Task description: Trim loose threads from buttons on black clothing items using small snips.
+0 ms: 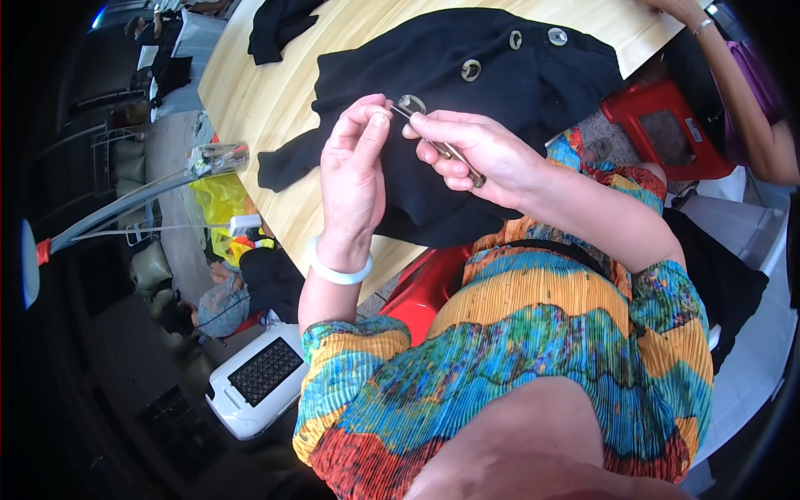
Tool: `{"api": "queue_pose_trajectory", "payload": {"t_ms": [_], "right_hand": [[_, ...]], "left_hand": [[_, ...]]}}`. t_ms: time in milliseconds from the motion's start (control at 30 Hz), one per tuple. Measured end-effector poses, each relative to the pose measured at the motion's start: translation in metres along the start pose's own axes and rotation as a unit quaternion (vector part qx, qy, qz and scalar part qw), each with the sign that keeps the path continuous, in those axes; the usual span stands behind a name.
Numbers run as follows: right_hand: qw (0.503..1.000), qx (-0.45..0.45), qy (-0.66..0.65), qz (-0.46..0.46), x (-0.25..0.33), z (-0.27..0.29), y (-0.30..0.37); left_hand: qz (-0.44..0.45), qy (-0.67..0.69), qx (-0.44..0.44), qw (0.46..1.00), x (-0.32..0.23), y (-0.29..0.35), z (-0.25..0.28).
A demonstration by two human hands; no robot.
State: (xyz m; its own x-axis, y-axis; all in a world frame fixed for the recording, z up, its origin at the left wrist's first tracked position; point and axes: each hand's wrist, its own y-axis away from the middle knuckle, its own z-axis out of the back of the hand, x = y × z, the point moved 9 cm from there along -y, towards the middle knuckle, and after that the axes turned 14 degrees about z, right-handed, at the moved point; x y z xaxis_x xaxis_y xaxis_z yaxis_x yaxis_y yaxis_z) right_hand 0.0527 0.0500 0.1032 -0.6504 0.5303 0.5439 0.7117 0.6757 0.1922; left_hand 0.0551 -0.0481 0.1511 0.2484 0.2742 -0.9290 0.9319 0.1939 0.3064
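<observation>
A black garment (392,67) with several large, round, marbled buttons (472,70) is spread over the table in front of me. My right hand (479,154) is closed around small brownish metal thread snips (477,177), their narrow tip pointing left toward my other hand. Thumb and fingertips of my left hand (357,158) are pinched together just left of that tip; whatever they hold is too small to make out. One button (412,104) lies right behind the tip of the snips. Both hands are raised over the garment, and a pale bangle circles my left wrist.
The light wooden table (258,92) carries another black cloth piece (279,29) at its far edge. At the right are a red stool (667,129) and another person's arm (742,92). Left of the table hang a white plug (244,224) and yellow plastic bag (221,208); someone sits beyond.
</observation>
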Motion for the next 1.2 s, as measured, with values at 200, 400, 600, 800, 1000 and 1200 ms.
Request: {"api": "queue_pose_trajectory", "payload": {"t_ms": [200,400,600,800,1000,1200], "right_hand": [[0.992,0.033,0.109,0.057,0.01,0.001,-0.001],[0.793,0.154,0.519,0.279,0.071,-0.006,-0.018],[0.866,0.275,0.394,0.135,0.062,-0.012,-0.021],[0.861,0.286,0.387,0.166,0.123,-0.044,0.006],[0.87,0.297,0.34,0.198,0.147,-0.075,0.024],[0.854,0.286,0.376,0.218,0.171,-0.091,0.034]], "left_hand": [[0.036,-0.021,0.019,0.999,0.004,-0.005,0.009],[0.065,-0.036,0.083,0.994,0.004,-0.007,-0.001],[0.066,-0.107,0.116,0.985,-0.004,-0.001,-0.015],[0.142,-0.155,0.204,0.956,0.004,-0.002,-0.012],[0.062,-0.071,0.258,0.962,-0.046,0.006,-0.035],[-0.01,-0.383,0.288,0.877,-0.068,-0.007,-0.047]]}}
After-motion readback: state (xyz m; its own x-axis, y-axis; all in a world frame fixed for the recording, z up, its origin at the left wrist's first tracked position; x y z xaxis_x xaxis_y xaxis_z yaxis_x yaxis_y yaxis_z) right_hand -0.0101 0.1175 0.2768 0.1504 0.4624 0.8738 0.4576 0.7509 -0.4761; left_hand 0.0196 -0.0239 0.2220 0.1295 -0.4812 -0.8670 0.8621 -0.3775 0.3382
